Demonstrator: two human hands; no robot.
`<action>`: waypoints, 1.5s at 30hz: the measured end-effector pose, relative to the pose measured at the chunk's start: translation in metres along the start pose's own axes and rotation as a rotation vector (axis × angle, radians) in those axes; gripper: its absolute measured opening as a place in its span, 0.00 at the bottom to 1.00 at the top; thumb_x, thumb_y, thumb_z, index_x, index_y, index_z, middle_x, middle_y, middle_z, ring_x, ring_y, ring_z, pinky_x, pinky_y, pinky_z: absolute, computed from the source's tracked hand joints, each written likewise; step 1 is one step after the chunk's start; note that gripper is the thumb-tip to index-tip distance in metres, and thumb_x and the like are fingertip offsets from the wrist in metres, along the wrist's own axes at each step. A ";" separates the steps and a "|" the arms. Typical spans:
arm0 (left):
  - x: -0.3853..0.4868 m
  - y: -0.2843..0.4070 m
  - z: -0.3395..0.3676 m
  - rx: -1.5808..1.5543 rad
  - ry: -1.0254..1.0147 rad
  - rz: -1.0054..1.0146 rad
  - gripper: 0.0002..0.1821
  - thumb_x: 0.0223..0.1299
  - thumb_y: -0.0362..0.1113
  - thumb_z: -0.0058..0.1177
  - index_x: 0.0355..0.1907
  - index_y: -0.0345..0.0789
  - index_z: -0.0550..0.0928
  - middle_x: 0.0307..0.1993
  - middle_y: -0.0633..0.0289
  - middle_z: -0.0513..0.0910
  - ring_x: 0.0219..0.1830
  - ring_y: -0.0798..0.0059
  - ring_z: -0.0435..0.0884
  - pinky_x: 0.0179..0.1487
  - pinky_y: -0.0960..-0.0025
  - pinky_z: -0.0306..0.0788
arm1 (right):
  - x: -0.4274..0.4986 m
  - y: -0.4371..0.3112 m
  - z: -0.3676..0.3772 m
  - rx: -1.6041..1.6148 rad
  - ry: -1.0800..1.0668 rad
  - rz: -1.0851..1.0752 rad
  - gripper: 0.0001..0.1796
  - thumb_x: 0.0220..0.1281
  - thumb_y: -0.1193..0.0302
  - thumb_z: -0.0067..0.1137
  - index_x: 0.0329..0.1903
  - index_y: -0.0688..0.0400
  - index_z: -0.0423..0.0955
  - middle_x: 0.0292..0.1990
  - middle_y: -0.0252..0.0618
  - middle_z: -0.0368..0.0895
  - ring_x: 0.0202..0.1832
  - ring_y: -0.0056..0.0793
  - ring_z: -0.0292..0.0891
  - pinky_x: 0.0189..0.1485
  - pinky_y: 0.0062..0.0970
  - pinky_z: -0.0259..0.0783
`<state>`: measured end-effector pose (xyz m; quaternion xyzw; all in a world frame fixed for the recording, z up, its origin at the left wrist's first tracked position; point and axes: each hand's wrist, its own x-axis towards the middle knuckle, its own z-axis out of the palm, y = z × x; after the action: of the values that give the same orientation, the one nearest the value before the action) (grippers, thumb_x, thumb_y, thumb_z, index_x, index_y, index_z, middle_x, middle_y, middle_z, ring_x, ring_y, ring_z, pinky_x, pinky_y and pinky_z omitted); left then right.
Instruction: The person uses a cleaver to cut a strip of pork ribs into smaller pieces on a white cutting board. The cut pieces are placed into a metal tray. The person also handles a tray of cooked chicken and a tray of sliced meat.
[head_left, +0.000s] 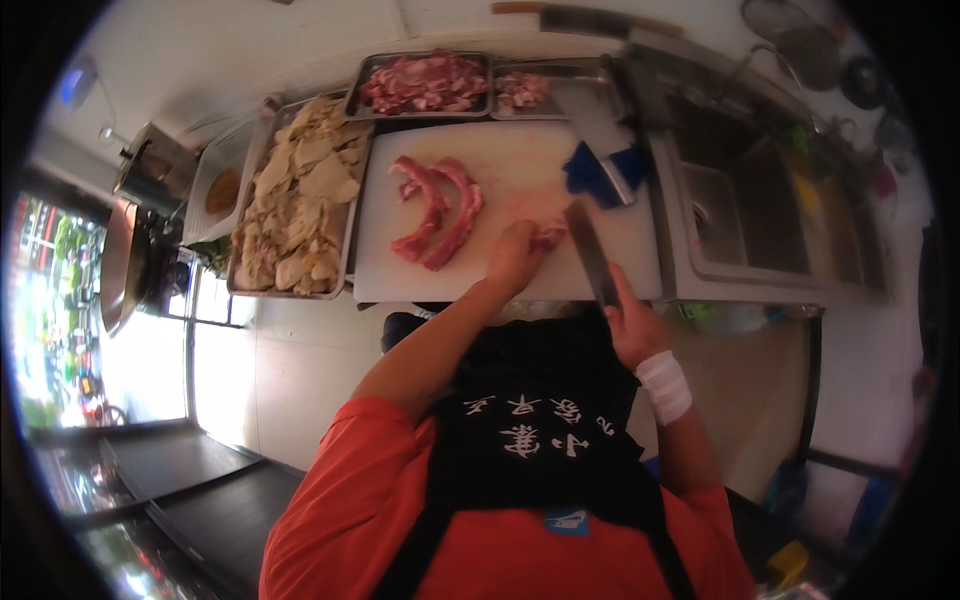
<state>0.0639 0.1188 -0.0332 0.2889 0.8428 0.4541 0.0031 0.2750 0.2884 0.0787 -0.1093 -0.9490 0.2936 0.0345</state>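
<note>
On the white cutting board (420, 139), my left hand (513, 259) grips a piece of raw meat (549, 235), its far side partly hidden by my fingers. My right hand (636, 322) is closed around the handle of a kitchen knife (589, 251). Its blade stands just right of the meat, slightly blurred, with a narrow gap showing between them. Two long curved strips of raw rib meat, a left one (431, 210) and a right one (469, 214), lie side by side to the left of my left hand.
A cleaver (592, 120) rests across a blue cloth (589, 174) at the board's far right. Behind are a metal tray of cut raw meat (424, 82) and another with smaller meat pieces (521, 90). Left stands a tray of pale meat pieces (300, 180); right, a steel sink (716, 266).
</note>
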 end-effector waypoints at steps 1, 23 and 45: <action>-0.001 0.006 0.000 -0.008 -0.018 0.033 0.13 0.61 0.34 0.65 0.45 0.35 0.78 0.36 0.50 0.82 0.42 0.48 0.82 0.45 0.52 0.76 | 0.000 -0.004 -0.004 -0.008 -0.013 -0.012 0.38 0.75 0.68 0.52 0.83 0.44 0.52 0.37 0.57 0.84 0.38 0.61 0.80 0.43 0.54 0.74; -0.012 -0.006 0.009 0.026 0.016 0.073 0.16 0.55 0.26 0.60 0.49 0.34 0.83 0.41 0.48 0.83 0.45 0.47 0.83 0.50 0.53 0.78 | 0.141 -0.019 0.083 0.046 -0.003 -0.162 0.41 0.71 0.72 0.51 0.84 0.41 0.51 0.42 0.57 0.85 0.43 0.59 0.81 0.46 0.47 0.77; 0.126 -0.007 -0.011 0.055 0.108 -0.145 0.12 0.57 0.34 0.64 0.43 0.35 0.83 0.33 0.50 0.85 0.38 0.55 0.85 0.47 0.55 0.78 | 0.027 0.042 -0.017 0.098 -0.076 0.265 0.44 0.72 0.74 0.55 0.85 0.41 0.46 0.51 0.65 0.83 0.47 0.66 0.82 0.53 0.51 0.77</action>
<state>-0.0473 0.1687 0.0005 0.2023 0.8726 0.4443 -0.0175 0.2586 0.3378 0.0692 -0.2207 -0.9114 0.3455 -0.0351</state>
